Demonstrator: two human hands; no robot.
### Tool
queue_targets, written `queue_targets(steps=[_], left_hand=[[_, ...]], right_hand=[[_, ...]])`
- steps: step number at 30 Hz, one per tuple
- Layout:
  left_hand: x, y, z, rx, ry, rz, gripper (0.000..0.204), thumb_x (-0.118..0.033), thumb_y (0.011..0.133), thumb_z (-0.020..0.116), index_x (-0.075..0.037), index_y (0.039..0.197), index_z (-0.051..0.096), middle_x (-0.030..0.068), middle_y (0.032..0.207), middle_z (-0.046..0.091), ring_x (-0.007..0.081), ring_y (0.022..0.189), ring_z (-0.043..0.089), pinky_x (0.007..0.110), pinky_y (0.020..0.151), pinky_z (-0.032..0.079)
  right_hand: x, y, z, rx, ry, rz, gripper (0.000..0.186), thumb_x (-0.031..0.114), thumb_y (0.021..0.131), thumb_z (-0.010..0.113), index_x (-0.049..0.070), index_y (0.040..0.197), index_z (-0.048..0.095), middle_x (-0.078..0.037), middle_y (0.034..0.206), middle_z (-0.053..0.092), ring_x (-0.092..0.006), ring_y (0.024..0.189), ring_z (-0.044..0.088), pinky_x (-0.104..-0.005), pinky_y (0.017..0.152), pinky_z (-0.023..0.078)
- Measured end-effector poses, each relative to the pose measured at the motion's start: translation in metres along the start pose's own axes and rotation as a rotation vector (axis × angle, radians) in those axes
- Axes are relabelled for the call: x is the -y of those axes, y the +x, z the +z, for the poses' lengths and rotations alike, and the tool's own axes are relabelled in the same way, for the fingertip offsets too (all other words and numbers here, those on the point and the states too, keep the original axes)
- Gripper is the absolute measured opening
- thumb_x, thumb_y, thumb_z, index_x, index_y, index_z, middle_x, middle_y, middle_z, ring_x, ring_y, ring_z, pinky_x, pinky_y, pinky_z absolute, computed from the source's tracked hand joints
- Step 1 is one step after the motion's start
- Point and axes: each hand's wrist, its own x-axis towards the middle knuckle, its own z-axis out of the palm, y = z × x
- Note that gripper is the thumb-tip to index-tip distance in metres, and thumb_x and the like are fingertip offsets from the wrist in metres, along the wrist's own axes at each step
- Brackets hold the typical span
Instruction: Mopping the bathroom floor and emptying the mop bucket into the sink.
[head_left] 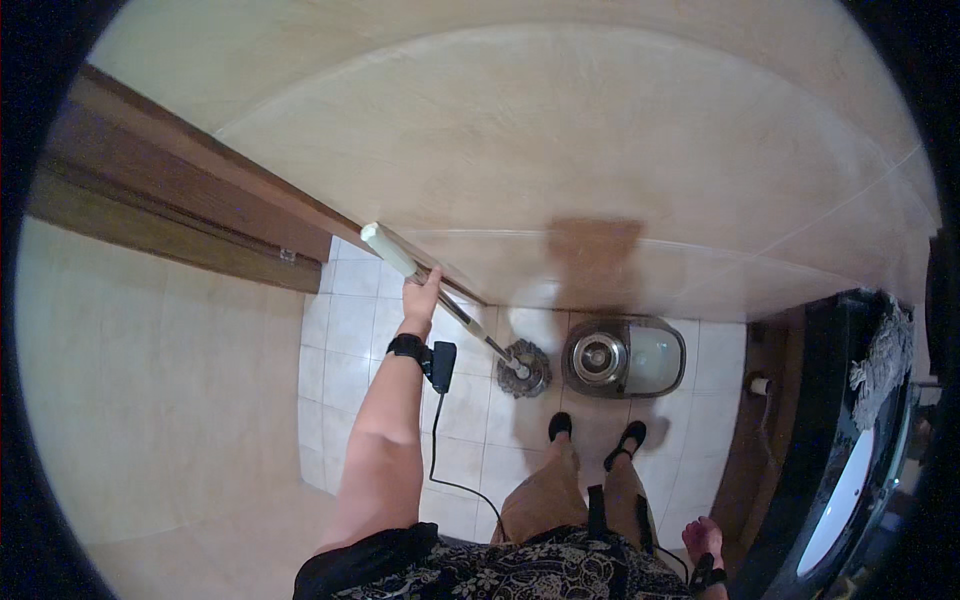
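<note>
Head view. Left hand (421, 290), centre left of the frame: grip closed around the pole of a spin mop (460, 317); black device (443, 368) with cable strapped at the wrist.

Spin mop: slanting from upper left toward the centre; pale green handle end (390, 250) at top, metal pole, grey stringy mop head (537, 374) down on the white tiled floor (460, 400).

Right hand (703, 540), lower right: fingers curled, well apart from the mop; whether its grip contains anything cannot be told.

Spin-mop bucket (657, 370), right of centre, just beside the mop head: oval, with round metal wringer basket (599, 358) in its left part.

Dark worktop (828, 390), right edge: white basin (838, 505); grey shaggy textile (885, 355) above it.
</note>
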Motion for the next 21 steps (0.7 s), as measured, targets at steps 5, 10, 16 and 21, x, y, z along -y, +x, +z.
queue_targets(steps=[5,10,16,21], left_hand=[[-0.007,-0.019,0.001,0.101,0.078,-0.130,0.070,-0.022,0.058,0.076,0.003,0.109,0.036,0.0101,0.089,0.053,0.0171,0.083,0.050,0.027,0.075,0.039],[0.053,-0.081,0.002,0.139,0.142,-0.459,0.113,-0.034,0.053,0.077,0.001,0.128,0.001,0.0265,0.126,0.025,0.0296,0.114,0.032,0.036,0.095,0.026],[0.129,-0.175,0.055,0.493,0.703,-0.767,0.081,-0.046,0.060,0.069,-0.002,0.118,0.033,0.0084,0.087,0.054,0.0154,0.078,0.050,0.029,0.062,0.041],[0.165,-0.201,0.124,0.666,0.591,-0.730,0.070,-0.039,0.065,0.067,-0.004,0.118,0.036,0.0061,0.087,0.055,0.0131,0.069,0.052,0.026,0.051,0.041]], right_hand=[[0.020,-0.023,0.057,-0.067,-0.123,-0.060,0.014,0.011,0.075,0.049,0.010,0.063,0.042,-0.003,0.056,0.042,-0.0167,0.051,0.042,-0.0296,0.046,0.034],[0.052,-0.001,0.058,-0.082,-0.278,-0.069,0.006,0.013,0.078,0.050,0.009,0.082,0.048,-0.005,0.063,0.049,-0.0198,0.060,0.052,-0.0344,0.055,0.046],[0.070,0.086,0.041,0.032,-0.358,0.015,0.027,0.020,0.079,0.054,0.007,0.098,0.041,-0.011,0.079,0.052,-0.0245,0.068,0.057,-0.0377,0.060,0.051],[0.074,0.207,0.055,0.082,-0.458,0.012,0.026,0.022,0.080,0.051,0.010,0.099,0.038,-0.011,0.082,0.050,-0.0238,0.068,0.057,-0.0391,0.059,0.051]])
